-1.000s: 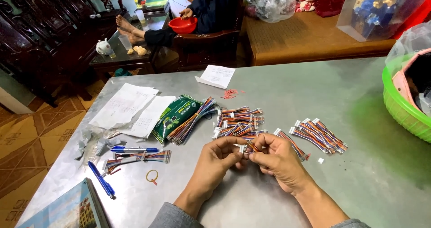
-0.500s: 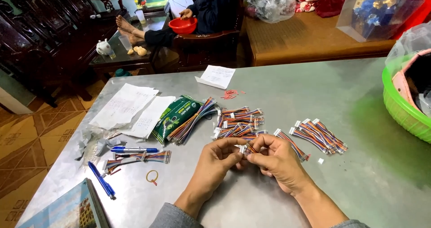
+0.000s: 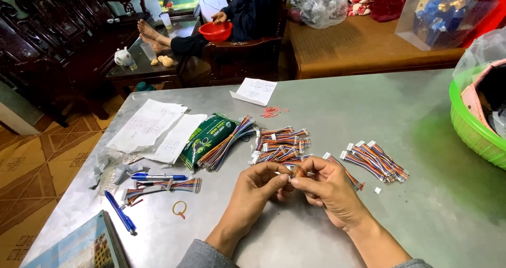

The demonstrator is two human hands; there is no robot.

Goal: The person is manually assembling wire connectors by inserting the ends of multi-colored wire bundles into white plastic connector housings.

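Note:
My left hand [image 3: 260, 186] and my right hand [image 3: 328, 187] meet over the grey table [image 3: 337, 104], fingertips pinched together on a small bundle of coloured wires with a white connector [image 3: 295, 169]. The bundle is mostly hidden by my fingers. Just beyond the hands lies a pile of wire bundles [image 3: 279, 143]. To the right lie more wire bundles [image 3: 375, 160] in a fan. A green packet [image 3: 206, 137] with long coloured wires lies to the left.
Paper sheets [image 3: 150, 126], two blue pens [image 3: 157, 177], a rubber band [image 3: 179, 209] and a book corner [image 3: 79, 247] lie at the left. A green basket [image 3: 469, 125] stands at the right edge. A folded note [image 3: 255, 91] lies farther back. A seated person [image 3: 247, 15] holds a red bowl behind the table.
My fingers have shifted slightly on the small wire bundle; the hands stay in the same place above the table. Everything else is unmoved.

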